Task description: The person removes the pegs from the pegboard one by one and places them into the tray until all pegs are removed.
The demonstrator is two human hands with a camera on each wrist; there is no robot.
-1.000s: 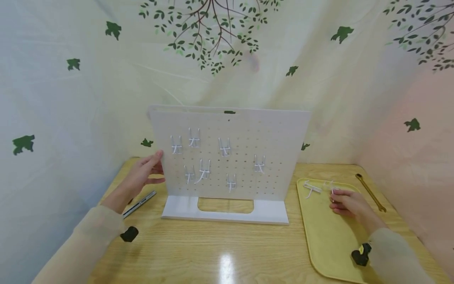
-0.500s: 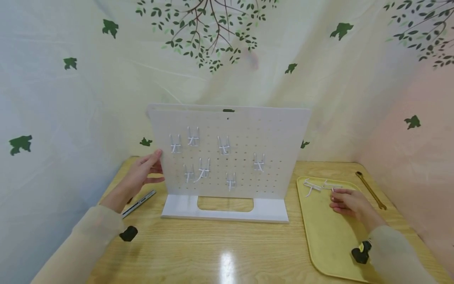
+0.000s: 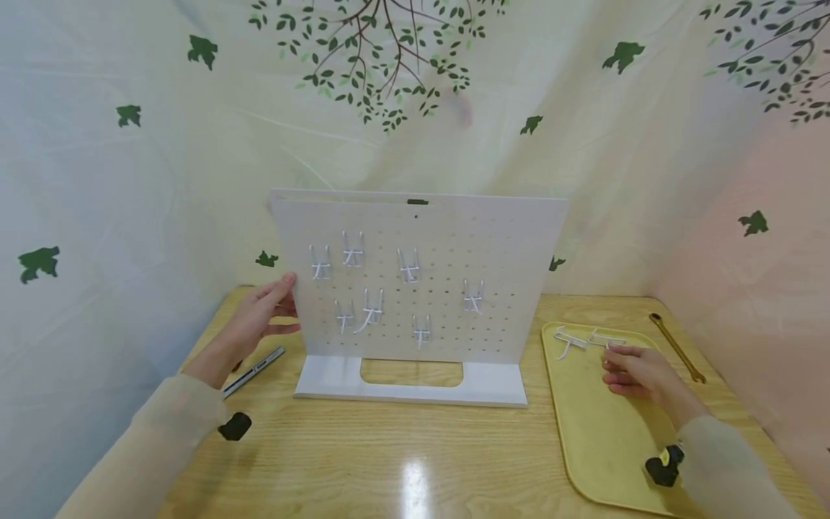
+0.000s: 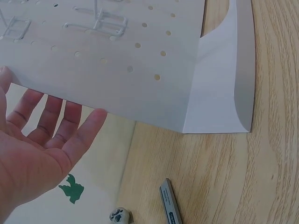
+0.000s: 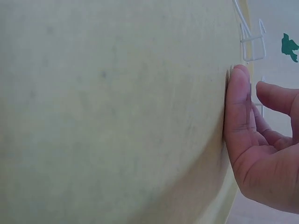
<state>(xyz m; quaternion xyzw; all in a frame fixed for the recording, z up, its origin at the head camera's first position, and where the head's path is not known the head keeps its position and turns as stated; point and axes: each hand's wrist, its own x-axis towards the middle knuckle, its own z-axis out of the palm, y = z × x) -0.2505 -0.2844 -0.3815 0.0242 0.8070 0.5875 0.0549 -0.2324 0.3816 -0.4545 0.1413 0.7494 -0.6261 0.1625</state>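
Observation:
A white pegboard (image 3: 421,238) stands upright on its base, with several white wire hooks (image 3: 372,311) on its front. My left hand (image 3: 262,310) grips the board's left edge; the left wrist view shows the thumb at the front and the fingers (image 4: 72,121) behind. Over the yellow tray (image 3: 596,447), my right hand (image 3: 638,371) holds one end of a white wire pegboard hook (image 3: 603,337). Its exact grip is partly hidden. Another loose hook (image 3: 570,343) lies just left of it. In the right wrist view, the fingers (image 5: 239,107) are close against the tray surface.
A gold-coloured wrench (image 3: 677,349) lies on the wooden table (image 3: 363,461), right of the tray. A slim grey tool (image 3: 256,371) rests beside my left forearm. Behind the board hangs a pale cloth (image 3: 292,144) with a leaf print.
The hook at my right fingertips has tipped down from a raised tilt to lie flatter on the tray. Both hands have stayed nearly in place.

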